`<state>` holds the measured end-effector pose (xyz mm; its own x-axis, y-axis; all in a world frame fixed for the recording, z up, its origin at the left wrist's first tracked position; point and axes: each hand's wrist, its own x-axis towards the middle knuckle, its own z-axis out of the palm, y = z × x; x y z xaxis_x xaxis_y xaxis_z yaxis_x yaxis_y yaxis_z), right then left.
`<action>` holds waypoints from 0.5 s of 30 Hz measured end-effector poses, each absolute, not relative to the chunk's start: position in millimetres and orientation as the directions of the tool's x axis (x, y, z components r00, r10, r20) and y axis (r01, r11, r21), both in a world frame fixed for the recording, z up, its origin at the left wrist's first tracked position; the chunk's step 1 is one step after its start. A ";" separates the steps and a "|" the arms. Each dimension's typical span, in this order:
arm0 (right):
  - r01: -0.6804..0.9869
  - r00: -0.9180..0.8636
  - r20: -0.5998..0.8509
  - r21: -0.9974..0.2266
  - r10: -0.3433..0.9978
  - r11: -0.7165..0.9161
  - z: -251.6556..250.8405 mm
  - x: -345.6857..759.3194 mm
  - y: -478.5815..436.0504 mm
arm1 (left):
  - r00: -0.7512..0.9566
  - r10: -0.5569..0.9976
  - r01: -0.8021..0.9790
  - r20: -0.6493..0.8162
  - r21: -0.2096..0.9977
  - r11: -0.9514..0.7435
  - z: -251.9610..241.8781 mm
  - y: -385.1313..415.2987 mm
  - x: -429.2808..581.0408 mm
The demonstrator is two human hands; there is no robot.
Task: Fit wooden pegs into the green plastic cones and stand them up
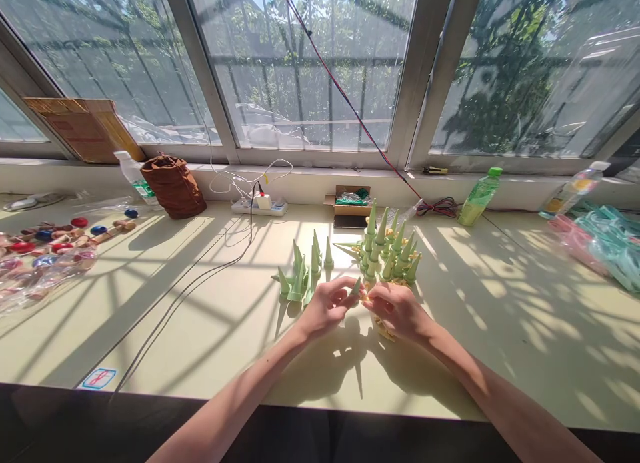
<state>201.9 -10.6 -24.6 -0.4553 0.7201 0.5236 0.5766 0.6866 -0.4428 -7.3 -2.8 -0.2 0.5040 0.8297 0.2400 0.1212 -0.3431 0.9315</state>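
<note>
My left hand [327, 306] pinches a small green cone [356, 288], its tip pointing up. My right hand [397, 308] meets it from the right, fingers closed at the cone's base on a small yellowish piece [366, 295] that is mostly hidden. Behind the right hand stands a dense cluster of green cones [381, 236], with yellow bits showing among them. Left of my left hand is a looser group of green cones [296, 283], most upright. Small yellow pieces [384, 329] lie beneath my right hand.
At the back are an open small box [351, 206], a power strip [273, 207], a brown cloth bag [173, 186] and a green-capped bottle [480, 196]. Cables [220, 268] cross the table [210, 343] on the left. Wooden toys with coloured balls [63, 247] lie far left, teal plastic items [613, 239] far right.
</note>
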 end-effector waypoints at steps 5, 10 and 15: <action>0.591 -0.407 0.550 -0.449 0.729 0.670 -20.4 201.6 -12.4 | 0.470 0.823 0.134 0.319 0.896 -0.424 2.5 -2.6 -4.9; 0.590 -0.402 0.544 -0.461 0.736 0.663 -19.3 200.7 -12.7 | 0.482 0.801 0.104 0.356 0.884 -0.456 1.3 -1.9 -3.9; 0.582 -0.399 0.539 -0.476 0.741 0.660 -20.7 201.3 -13.1 | 0.498 0.786 0.109 0.366 0.873 -0.475 -0.9 -1.4 -4.5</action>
